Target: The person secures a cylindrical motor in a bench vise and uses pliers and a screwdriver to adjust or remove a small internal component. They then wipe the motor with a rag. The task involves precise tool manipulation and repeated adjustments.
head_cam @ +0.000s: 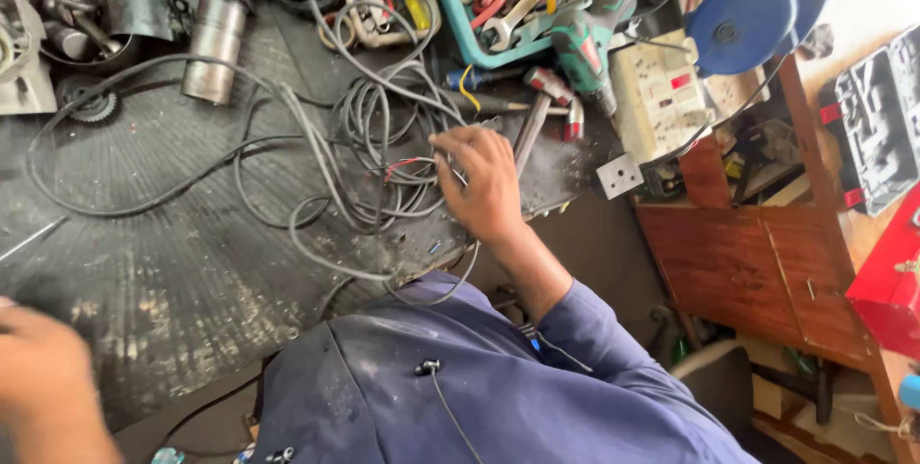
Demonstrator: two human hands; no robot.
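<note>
Head view: right hand [487, 186] is pinched closed on thin wires [407, 169] at the near side of a grey cable tangle [369, 128] on the dark ribbed bench mat [172, 263]. Left hand [43, 382] sits blurred at the lower left corner, well apart from the right, holding nothing visible; whether its fingers are spread or curled I cannot tell. A tug on the wires could drag the whole tangle, since loops cross each other and run under the hammer [541, 104] and toward the green drill [589, 37]. The bench edge lies just beside the wrist, with one loop already hanging over it. Open room lies leftward on the mat; the teal tool tray [450, 13] crowds the far side.
</note>
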